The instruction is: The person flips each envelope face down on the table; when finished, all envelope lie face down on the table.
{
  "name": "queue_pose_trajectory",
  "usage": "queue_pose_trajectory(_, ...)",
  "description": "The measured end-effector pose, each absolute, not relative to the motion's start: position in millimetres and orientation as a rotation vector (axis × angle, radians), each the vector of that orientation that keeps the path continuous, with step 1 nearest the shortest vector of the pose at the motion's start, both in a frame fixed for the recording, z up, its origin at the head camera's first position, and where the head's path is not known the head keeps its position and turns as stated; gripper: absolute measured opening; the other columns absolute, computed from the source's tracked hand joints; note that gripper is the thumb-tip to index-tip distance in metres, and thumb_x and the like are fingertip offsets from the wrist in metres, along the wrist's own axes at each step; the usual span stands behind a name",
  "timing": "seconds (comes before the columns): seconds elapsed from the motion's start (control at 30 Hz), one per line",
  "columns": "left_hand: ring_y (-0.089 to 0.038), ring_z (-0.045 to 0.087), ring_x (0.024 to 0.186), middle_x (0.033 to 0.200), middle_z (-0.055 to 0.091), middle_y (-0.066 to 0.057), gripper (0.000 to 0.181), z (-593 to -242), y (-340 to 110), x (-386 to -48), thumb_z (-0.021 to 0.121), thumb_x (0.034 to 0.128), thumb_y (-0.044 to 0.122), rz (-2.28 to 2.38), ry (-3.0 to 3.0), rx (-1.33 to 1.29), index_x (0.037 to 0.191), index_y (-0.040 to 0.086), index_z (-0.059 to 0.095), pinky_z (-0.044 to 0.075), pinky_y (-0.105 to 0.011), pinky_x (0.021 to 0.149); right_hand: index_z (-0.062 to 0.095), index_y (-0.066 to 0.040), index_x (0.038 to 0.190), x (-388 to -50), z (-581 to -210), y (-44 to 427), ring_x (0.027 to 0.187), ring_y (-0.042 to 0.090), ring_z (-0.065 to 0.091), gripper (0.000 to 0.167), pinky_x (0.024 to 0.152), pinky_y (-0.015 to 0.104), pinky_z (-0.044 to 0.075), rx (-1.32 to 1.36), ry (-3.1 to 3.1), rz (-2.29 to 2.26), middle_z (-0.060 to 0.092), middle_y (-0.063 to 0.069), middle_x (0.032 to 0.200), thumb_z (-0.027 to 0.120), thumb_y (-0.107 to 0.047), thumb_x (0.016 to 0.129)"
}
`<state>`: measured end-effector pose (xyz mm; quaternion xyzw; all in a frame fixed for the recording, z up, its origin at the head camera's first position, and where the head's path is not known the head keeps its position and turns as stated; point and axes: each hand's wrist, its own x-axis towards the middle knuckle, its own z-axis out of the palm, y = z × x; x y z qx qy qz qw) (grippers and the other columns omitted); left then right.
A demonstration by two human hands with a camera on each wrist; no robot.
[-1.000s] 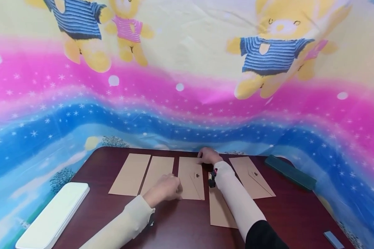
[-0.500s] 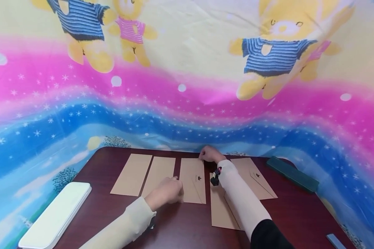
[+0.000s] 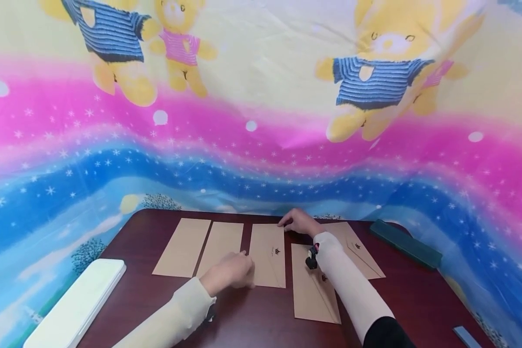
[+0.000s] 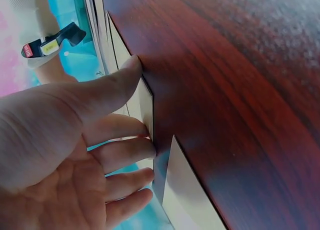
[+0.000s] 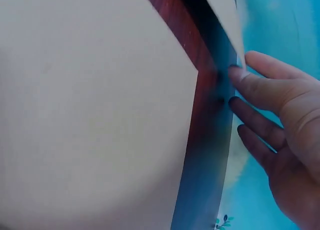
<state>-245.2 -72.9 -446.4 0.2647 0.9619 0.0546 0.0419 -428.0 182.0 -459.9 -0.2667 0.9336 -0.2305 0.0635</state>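
The middle kraft envelope [image 3: 267,263], printed with a small dark crown, lies on the dark red table. At its far right corner, my right hand [image 3: 302,221] pinches the paper; thumb and forefinger meet on that corner in the right wrist view. My left hand [image 3: 229,273] is at the near left corner. There its thumb touches the near edge and the other fingers, loosely extended, rest along the side edge, as the left wrist view shows. A plain envelope [image 3: 219,246] lies just left, partly behind my left hand. Another crown-printed envelope [image 3: 309,295] lies nearer, under my right forearm.
One more plain envelope [image 3: 182,246] is at the far left of the row, and a crown-printed one [image 3: 358,251] at the right. A white case [image 3: 76,304] stands left. A dark green box [image 3: 404,244] and a small grey bar [image 3: 466,337] lie right.
My right hand has shifted slightly right, its fingers more stretched at the envelope's corner. The middle envelope has moved slightly nearer and straightened. My left hand stays almost in place.
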Motion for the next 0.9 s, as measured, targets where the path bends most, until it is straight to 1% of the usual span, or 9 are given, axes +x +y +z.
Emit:
queue_pose_trajectory(0.17,-0.035,0.062,0.132,0.071,0.067,0.006,0.030,-444,-73,-242,0.085,0.0814,0.038,0.155,2.954,0.816,0.075,0.018,0.064,0.054,-0.044,0.103,0.082,-0.023,0.110,-428,-458,185,0.117,0.024,0.070,0.020,0.097,0.040,0.058,-0.835,2.845,-0.704,0.077,0.002,0.119,0.073,-0.013,0.095)
queue_pose_trajectory(0.27,-0.034,0.063,0.130,0.075,0.068,0.005,0.033,-444,-74,-241,0.086,0.0796,0.042,0.133,2.964,0.820,0.080,0.017,0.064,0.056,-0.042,0.097,0.082,-0.023,0.110,-429,-454,185,0.116,0.023,0.071,0.019,0.097,0.040,0.058,-0.870,2.846,-0.733,0.078,0.003,0.119,0.071,-0.015,0.096)
queue_pose_trajectory(0.37,-0.029,0.069,0.117,0.078,0.067,0.005,0.037,-445,-74,-241,0.086,0.0779,0.046,0.097,2.978,0.837,0.087,0.016,0.065,0.057,-0.039,0.087,0.082,-0.023,0.110,-428,-449,184,0.114,0.022,0.071,0.019,0.095,0.040,0.058,-0.895,2.833,-0.797,0.077,0.003,0.119,0.070,-0.015,0.097)
queue_pose_trajectory(0.43,-0.024,0.071,0.100,0.078,0.066,0.005,0.041,-446,-74,-242,0.086,0.0772,0.048,0.082,2.980,0.850,0.091,0.015,0.065,0.055,-0.036,0.078,0.081,-0.024,0.110,-427,-445,182,0.113,0.021,0.071,0.019,0.094,0.040,0.058,-0.897,2.827,-0.838,0.077,0.002,0.119,0.070,-0.016,0.098)
queue_pose_trajectory(0.5,-0.018,0.067,0.085,0.078,0.064,0.005,0.043,-448,-74,-242,0.085,0.0780,0.049,0.088,2.970,0.858,0.094,0.015,0.065,0.052,-0.033,0.071,0.081,-0.024,0.111,-427,-442,179,0.112,0.021,0.071,0.019,0.095,0.041,0.058,-0.892,2.816,-0.877,0.077,0.002,0.120,0.070,-0.017,0.098)
queue_pose_trajectory(0.6,-0.013,0.060,0.075,0.081,0.064,0.004,0.046,-449,-75,-242,0.084,0.0797,0.050,0.113,2.951,0.872,0.100,0.013,0.066,0.049,-0.032,0.068,0.080,-0.024,0.113,-426,-438,176,0.114,0.021,0.071,0.019,0.099,0.042,0.056,-0.897,2.799,-0.920,0.077,0.002,0.121,0.070,-0.017,0.098)
queue_pose_trajectory(0.7,-0.013,0.061,0.078,0.086,0.066,0.002,0.052,-451,-76,-241,0.081,0.0818,0.052,0.122,2.946,0.894,0.110,0.010,0.067,0.050,-0.033,0.072,0.079,-0.022,0.116,-427,-437,172,0.117,0.022,0.069,0.021,0.102,0.043,0.055,-0.903,2.773,-0.972,0.076,0.002,0.123,0.069,-0.017,0.099)
queue_pose_trajectory(0.8,-0.017,0.067,0.089,0.098,0.072,-0.003,0.066,-452,-77,-241,0.078,0.0848,0.053,0.119,2.946,0.914,0.128,0.004,0.065,0.054,-0.034,0.078,0.077,-0.017,0.121,-429,-437,170,0.120,0.022,0.068,0.023,0.103,0.043,0.054,-0.904,2.735,-1.045,0.074,0.002,0.126,0.067,-0.018,0.100)
queue_pose_trajectory(0.9,-0.020,0.070,0.102,0.112,0.074,-0.008,0.079,-453,-78,-240,0.075,0.0875,0.054,0.121,2.939,0.920,0.143,0.001,0.056,0.056,-0.036,0.086,0.073,-0.011,0.127,-431,-439,167,0.120,0.022,0.068,0.028,0.103,0.042,0.054,-0.914,2.694,-1.125,0.074,0.003,0.128,0.065,-0.020,0.101)
